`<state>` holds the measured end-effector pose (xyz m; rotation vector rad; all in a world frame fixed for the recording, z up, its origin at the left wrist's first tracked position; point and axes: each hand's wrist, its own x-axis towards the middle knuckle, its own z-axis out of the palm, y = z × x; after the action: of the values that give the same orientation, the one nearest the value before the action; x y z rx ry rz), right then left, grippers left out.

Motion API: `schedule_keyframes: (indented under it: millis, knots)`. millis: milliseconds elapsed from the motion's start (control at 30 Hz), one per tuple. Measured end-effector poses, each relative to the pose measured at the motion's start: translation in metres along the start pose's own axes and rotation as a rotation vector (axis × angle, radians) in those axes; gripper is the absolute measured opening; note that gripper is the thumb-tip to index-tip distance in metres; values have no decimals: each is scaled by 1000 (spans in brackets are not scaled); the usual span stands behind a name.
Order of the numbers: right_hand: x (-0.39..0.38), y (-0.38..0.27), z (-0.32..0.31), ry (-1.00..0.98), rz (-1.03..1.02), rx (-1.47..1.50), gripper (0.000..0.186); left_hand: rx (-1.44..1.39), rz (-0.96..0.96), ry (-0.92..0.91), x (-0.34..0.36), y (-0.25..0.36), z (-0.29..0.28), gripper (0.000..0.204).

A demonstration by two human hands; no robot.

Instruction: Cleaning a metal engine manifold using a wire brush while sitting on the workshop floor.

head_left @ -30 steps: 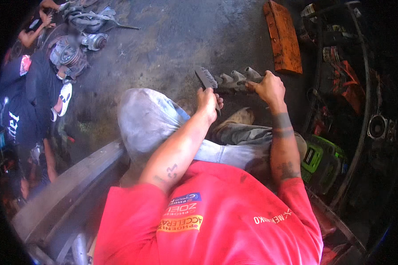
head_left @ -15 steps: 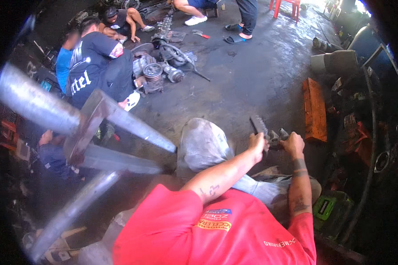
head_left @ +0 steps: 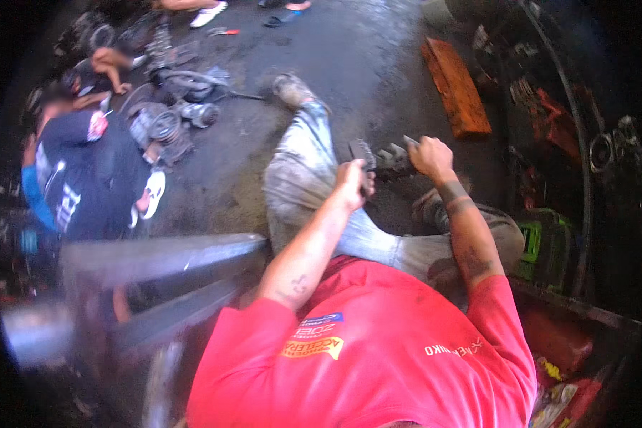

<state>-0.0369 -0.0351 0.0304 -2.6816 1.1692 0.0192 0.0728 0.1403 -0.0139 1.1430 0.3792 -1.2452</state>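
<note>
My left hand (head_left: 353, 184) is closed around a dark, flat piece with a jagged edge (head_left: 362, 153), which looks like a wire brush. To its right is a dark grey metal part with several lobes or teeth (head_left: 392, 158), held out in front of my bent knee. The fingers of my right hand (head_left: 431, 157) are wrapped around the far right end of that part. The jagged piece lies against or right beside the part's left end; blur hides whether they touch. My fingers cover parts of both things.
An orange beam (head_left: 455, 89) lies on the floor ahead. Greasy engine parts (head_left: 167, 128) sit at the left, beside a crouching person (head_left: 85, 164). A metal stand (head_left: 164, 260) rises close on my left. A green case (head_left: 538, 246) and an open bin (head_left: 560, 339) are at right.
The view has tilted down and turned right. My hands stay on the same two things, and the jagged piece now sits closer to the lobed part's left end.
</note>
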Motion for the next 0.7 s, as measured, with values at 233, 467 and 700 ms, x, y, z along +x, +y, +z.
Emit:
schedule_keyframes:
  millis: [233, 467, 700]
  knots:
    - [-13, 15, 9, 41, 216, 122, 44, 244, -21, -51, -24, -24, -2, 22]
    - [-30, 59, 22, 52, 396, 198, 45, 359, -18, 37, -43, -29, 30, 44]
    - [-24, 68, 31, 31, 515, 256, 45, 346, -105, 7, -16, -32, 44, 22]
